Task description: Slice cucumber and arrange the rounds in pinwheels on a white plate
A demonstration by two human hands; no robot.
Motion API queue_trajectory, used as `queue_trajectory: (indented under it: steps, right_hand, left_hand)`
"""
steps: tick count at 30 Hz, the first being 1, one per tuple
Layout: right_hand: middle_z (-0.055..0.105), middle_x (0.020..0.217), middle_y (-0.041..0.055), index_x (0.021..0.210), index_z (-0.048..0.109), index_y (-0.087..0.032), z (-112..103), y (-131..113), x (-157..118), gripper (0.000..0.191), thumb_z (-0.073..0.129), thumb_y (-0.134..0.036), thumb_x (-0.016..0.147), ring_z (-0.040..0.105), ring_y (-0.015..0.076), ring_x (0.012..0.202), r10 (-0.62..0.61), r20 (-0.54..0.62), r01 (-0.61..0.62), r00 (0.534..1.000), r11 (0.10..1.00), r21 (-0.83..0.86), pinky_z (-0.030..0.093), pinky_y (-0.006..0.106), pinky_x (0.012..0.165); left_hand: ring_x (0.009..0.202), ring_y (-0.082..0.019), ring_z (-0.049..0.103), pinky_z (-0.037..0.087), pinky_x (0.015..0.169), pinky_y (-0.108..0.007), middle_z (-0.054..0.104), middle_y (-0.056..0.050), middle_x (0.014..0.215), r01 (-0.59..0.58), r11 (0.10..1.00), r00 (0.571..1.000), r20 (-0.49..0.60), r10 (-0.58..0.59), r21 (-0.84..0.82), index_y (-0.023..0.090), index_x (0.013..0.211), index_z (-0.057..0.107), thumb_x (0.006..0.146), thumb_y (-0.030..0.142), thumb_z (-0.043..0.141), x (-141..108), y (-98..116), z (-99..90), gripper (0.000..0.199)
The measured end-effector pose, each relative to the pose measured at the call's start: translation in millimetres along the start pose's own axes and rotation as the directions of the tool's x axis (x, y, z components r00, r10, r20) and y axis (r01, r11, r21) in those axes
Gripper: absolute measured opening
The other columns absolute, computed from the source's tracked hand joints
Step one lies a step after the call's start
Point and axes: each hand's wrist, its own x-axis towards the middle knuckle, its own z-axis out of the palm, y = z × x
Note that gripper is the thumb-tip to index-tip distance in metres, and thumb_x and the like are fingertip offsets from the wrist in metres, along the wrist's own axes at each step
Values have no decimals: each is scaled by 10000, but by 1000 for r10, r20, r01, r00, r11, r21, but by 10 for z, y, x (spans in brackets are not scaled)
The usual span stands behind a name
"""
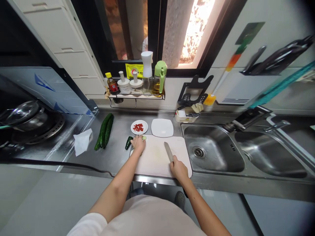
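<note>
Gripping the handle of the knife [168, 152], the fingers of the right hand [179, 168] are closed over the right part of the white cutting board [157, 162], the blade slanting away toward the upper left. The left hand [138, 145] reaches over the board's upper left corner, fingers bent downward; whether they grip anything beneath cannot be told. A pale green slice [144, 138] shows just beside these fingers, and a dark green cucumber piece [128, 143] lies to their left. Beyond the board sit a small plate [133, 126] of chopped red bits [138, 127] and, to its right, a bare square plate [162, 127]. Farther left, whole cucumbers [104, 131] lie side by side on the steel counter [118, 131], with a crumpled white paper [83, 141] past them. Right of the board is a double sink [209, 139].
</note>
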Motion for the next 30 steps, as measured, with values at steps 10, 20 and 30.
queue_trajectory:
  steps: [10, 20, 30]
  right_hand:
    - [677, 922, 113, 1172, 455, -190, -11, 1, -2, 303, 326, -242, 903, 641, 212, 880, 3, 17, -3, 1000, 1000, 7, 384, 281, 698]
    - [679, 932, 115, 1182, 448, -188, 5, 0, 18, 313, 328, -237, 897, 642, 214, 879, -4, 16, 4, 1000, 1000, -5, 391, 284, 699]
    - [675, 933, 107, 1180, 443, -198, -1, -13, 12, 306, 329, -249, 901, 638, 213, 877, -4, 23, 5, 1000, 1000, -13, 389, 288, 703]
  left_hand:
    - [1073, -252, 509, 295, 875, -370, 616, -88, 1114, 28, 999, 1000, 6, -27, -32, 242, 1021, 592, 817, 244, 524, 74, 21, 5, 214]
    - [909, -183, 608, 363, 831, -314, 694, 9, 865, 65, 939, 993, 117, -27, -338, 280, 999, 607, 791, 209, 531, -69, 200, 20, 233]
    - [870, -174, 626, 418, 825, -300, 714, -10, 881, 25, 916, 972, 225, 72, -401, 245, 953, 681, 794, 204, 523, -355, 253, 249, 227]
